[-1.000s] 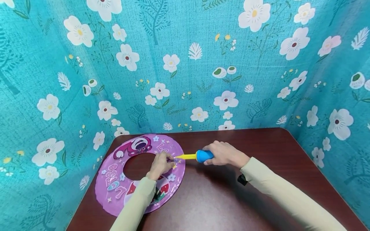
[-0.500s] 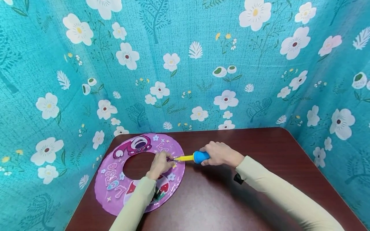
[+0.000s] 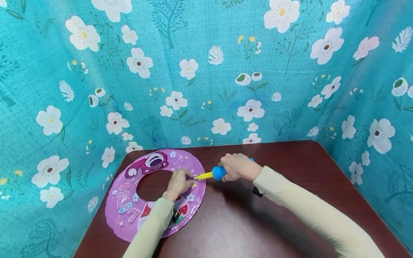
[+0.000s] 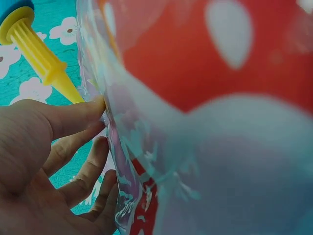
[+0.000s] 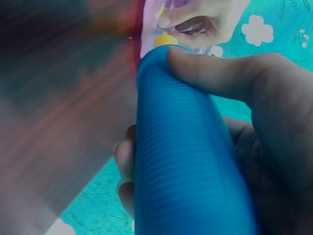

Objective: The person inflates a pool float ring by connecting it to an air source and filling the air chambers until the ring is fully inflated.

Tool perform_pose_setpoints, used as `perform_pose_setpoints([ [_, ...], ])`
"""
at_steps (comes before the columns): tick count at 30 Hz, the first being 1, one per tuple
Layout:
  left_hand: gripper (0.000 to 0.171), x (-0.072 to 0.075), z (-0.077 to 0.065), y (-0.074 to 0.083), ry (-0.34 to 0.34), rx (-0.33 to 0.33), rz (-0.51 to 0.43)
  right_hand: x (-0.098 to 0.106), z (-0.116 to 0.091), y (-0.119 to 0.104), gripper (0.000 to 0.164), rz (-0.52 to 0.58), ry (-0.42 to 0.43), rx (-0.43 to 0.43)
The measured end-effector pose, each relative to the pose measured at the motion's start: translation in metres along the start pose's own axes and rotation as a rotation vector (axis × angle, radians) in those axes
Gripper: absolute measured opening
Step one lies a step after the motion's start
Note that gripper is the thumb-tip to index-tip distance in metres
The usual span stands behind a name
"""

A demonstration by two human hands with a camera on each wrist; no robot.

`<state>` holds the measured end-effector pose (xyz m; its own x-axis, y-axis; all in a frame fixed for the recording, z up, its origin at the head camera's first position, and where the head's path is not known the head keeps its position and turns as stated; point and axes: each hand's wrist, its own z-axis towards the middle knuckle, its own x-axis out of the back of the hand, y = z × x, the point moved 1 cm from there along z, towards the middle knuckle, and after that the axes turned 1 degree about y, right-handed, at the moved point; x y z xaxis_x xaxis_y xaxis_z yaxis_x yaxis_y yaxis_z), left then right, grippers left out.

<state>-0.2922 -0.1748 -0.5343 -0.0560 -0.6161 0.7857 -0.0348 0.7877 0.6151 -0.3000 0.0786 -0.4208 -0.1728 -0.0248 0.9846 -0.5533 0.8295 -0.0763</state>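
A purple inflatable swim ring [image 3: 113,215] with printed bear, letters and strawberries lies on the left of the table. My left hand [image 3: 177,183] pinches the ring between thumb and forefinger, right where a yellow nozzle [image 4: 36,51] meets it; the other fingers lie loosely along the plastic. The nozzle's tip is hidden behind the thumb. This nozzle belongs to a blue hand pump [image 3: 218,173], which my right hand [image 3: 238,166] grips round its ribbed body [image 5: 181,147], thumb along the top. The pump slants, its back end raised to the right.
The dark brown table [image 3: 232,229] carries the ring and stretches to the right beneath my right arm. A turquoise floral curtain [image 3: 206,86] hangs close behind the table and at both sides.
My right hand has moved left toward the ring with the pump, and the pump's blue back end now shows behind the hand. The left hand and the ring stay in place.
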Motion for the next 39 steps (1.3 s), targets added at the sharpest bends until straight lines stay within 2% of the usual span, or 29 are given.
perform_pose_setpoints([
  [10,0.019,0.000,-0.001,-0.003,0.026,-0.040,0.012,0.018,0.007,-0.018,0.032,-0.119,-0.005,-0.030],
  [17,0.019,0.000,0.000,-0.003,0.030,-0.052,0.031,0.023,0.011,-0.027,0.034,-0.235,-0.015,-0.033],
  [24,0.018,0.003,0.001,0.001,0.010,-0.072,0.028,0.029,0.014,-0.041,0.030,-0.389,0.001,0.000],
  [31,0.016,0.004,0.002,0.002,0.007,-0.072,0.008,0.032,0.019,-0.046,0.034,-0.422,-0.058,-0.020],
  [39,0.015,0.003,0.003,-0.002,0.007,-0.092,-0.029,0.031,0.021,-0.044,0.033,-0.420,-0.048,-0.008],
])
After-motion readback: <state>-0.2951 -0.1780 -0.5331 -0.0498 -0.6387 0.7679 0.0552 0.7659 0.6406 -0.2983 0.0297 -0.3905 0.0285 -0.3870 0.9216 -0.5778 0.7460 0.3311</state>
